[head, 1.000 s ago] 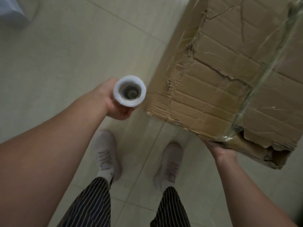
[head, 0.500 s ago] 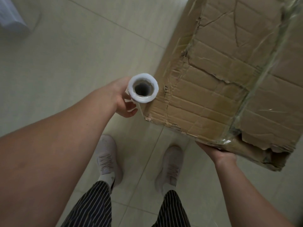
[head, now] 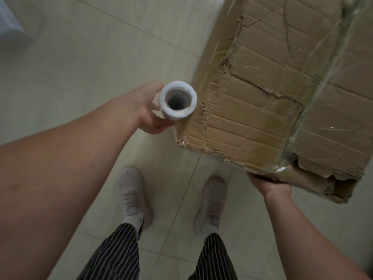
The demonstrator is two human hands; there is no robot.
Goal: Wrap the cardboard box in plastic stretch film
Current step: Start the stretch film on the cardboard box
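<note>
A worn, torn cardboard box fills the upper right, with a band of clear stretch film running across its top face. My left hand grips a white roll of stretch film, seen end-on with its hollow core facing me, right beside the box's near-left corner. My right hand holds the box's near bottom edge from underneath; its fingers are hidden under the cardboard.
Pale floor tiles lie all around. My two feet in light shoes stand just below the box. A pale object sits at the far upper left edge.
My left hand has carried the roll up and to the right, from a gap away to right against the box's near-left corner. The right hand keeps its hold on the box edge.
</note>
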